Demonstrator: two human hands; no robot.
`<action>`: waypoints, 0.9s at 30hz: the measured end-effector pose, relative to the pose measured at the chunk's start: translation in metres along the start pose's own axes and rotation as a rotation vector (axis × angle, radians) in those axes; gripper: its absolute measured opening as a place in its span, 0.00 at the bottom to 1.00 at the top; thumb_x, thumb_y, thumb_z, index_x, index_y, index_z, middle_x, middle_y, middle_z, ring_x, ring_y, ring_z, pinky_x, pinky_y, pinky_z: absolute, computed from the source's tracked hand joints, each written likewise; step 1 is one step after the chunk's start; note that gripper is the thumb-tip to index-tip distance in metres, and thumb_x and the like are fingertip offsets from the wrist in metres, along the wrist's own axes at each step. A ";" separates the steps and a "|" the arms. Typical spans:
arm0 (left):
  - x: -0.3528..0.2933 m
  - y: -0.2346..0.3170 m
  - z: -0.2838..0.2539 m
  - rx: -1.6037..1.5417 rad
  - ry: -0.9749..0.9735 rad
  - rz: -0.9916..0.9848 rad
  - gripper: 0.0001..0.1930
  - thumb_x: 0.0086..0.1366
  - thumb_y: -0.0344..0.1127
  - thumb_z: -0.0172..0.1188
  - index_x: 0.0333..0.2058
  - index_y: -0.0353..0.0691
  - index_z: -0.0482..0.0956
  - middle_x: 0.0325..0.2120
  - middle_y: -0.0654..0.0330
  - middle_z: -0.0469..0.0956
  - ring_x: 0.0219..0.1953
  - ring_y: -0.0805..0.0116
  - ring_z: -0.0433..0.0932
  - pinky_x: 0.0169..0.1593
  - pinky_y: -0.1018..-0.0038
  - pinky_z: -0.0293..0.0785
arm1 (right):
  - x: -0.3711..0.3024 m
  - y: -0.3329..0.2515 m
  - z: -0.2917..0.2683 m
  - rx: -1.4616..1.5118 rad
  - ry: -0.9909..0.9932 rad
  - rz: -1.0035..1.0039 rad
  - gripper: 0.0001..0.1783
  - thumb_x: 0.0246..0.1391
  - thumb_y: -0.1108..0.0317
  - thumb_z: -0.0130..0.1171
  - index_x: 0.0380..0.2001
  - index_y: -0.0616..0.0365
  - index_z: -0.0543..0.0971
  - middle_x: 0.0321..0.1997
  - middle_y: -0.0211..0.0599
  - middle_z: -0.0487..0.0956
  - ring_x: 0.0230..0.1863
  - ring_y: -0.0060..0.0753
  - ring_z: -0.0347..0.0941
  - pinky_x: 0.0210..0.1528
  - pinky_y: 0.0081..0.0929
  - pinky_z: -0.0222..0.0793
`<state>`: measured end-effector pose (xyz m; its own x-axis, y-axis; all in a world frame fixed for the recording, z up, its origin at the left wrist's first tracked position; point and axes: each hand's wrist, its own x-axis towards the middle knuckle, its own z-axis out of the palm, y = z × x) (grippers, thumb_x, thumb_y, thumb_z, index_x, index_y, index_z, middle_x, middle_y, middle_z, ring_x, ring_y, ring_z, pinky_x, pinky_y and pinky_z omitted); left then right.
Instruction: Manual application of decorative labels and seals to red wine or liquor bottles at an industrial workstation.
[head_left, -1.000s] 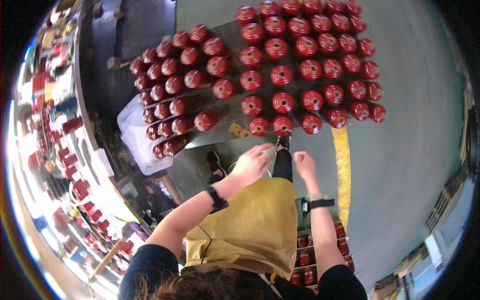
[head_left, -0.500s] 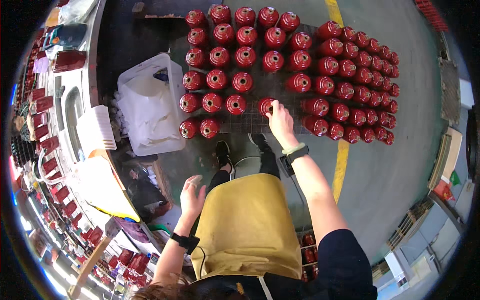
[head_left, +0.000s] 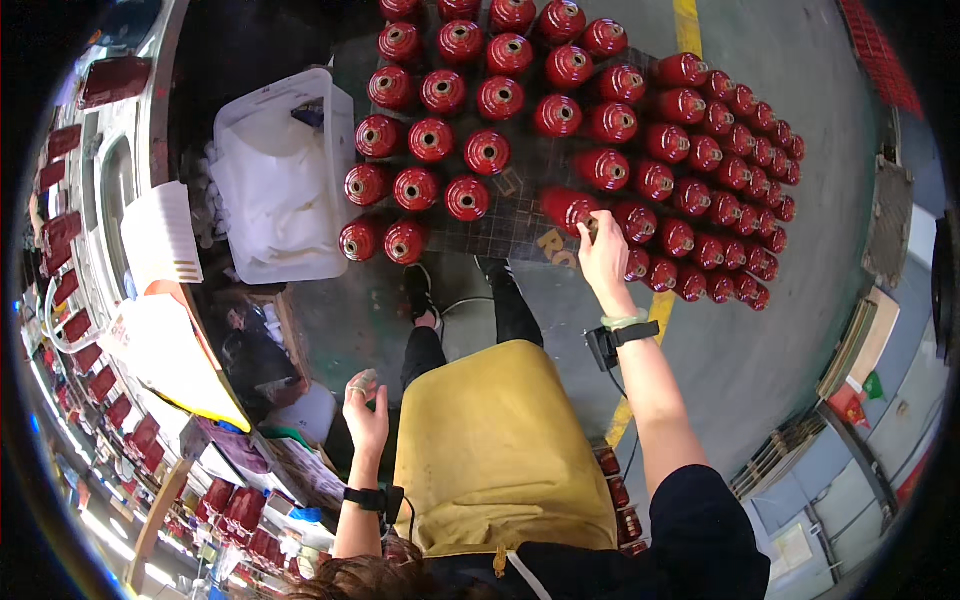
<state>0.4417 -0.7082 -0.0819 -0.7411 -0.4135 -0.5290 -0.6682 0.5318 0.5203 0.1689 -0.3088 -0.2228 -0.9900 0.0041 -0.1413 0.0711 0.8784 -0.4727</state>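
Glossy red canisters (head_left: 467, 198), each with a round hole in its domed top, stand upright in loose rows. My right hand (head_left: 606, 258) pinches one red canister (head_left: 566, 207) by its top at the near edge, in the gap between the left rows and the right rows. That canister looks slightly tilted, and my fingers partly hide its top; whether its base touches the surface I cannot tell. My left hand (head_left: 367, 412) hangs beside my yellow apron (head_left: 505, 440), holding nothing, with thumb and fingers apart.
Left of the canisters stands a translucent plastic tub (head_left: 340, 185) with white material inside. A workbench (head_left: 160, 120) crowded with dark red pieces runs along the far left. A yellow floor line (head_left: 622, 420) passes under the right rows. More red canisters (head_left: 618, 490) sit beside my apron's right side.
My right hand has moved to the right with the canister, toward the right-hand rows. My left hand has stayed low and free. The whole view has shifted a little.
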 end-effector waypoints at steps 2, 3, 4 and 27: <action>-0.006 -0.003 0.003 -0.015 0.011 -0.026 0.16 0.68 0.24 0.65 0.54 0.32 0.81 0.55 0.48 0.79 0.47 0.58 0.85 0.50 0.67 0.85 | 0.003 0.011 0.001 -0.023 0.006 0.013 0.16 0.65 0.66 0.64 0.50 0.60 0.73 0.44 0.53 0.82 0.49 0.60 0.79 0.49 0.52 0.76; -0.009 -0.005 0.004 -0.013 0.022 -0.047 0.16 0.68 0.24 0.65 0.54 0.32 0.81 0.55 0.48 0.79 0.47 0.58 0.85 0.49 0.67 0.85 | 0.005 0.015 0.001 -0.033 0.005 0.034 0.15 0.65 0.66 0.63 0.50 0.60 0.73 0.45 0.53 0.81 0.49 0.61 0.79 0.49 0.52 0.76; -0.012 -0.008 0.004 -0.013 0.029 -0.061 0.16 0.68 0.24 0.65 0.54 0.32 0.81 0.55 0.48 0.79 0.47 0.58 0.85 0.49 0.68 0.85 | 0.007 0.019 0.002 -0.052 0.008 0.043 0.15 0.65 0.65 0.63 0.50 0.60 0.73 0.44 0.54 0.81 0.48 0.61 0.79 0.49 0.52 0.75; -0.151 -0.262 -0.132 -0.241 0.067 -0.322 0.16 0.66 0.25 0.65 0.53 0.32 0.82 0.51 0.49 0.82 0.47 0.57 0.83 0.48 0.67 0.82 | -0.332 -0.084 0.179 -0.457 -1.033 -0.453 0.09 0.58 0.63 0.63 0.39 0.49 0.88 0.37 0.44 0.89 0.42 0.49 0.88 0.41 0.43 0.83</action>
<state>0.7198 -0.8823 -0.0502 -0.4887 -0.5819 -0.6501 -0.8573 0.1821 0.4814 0.5132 -0.4699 -0.2919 -0.3357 -0.5465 -0.7672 -0.5115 0.7897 -0.3387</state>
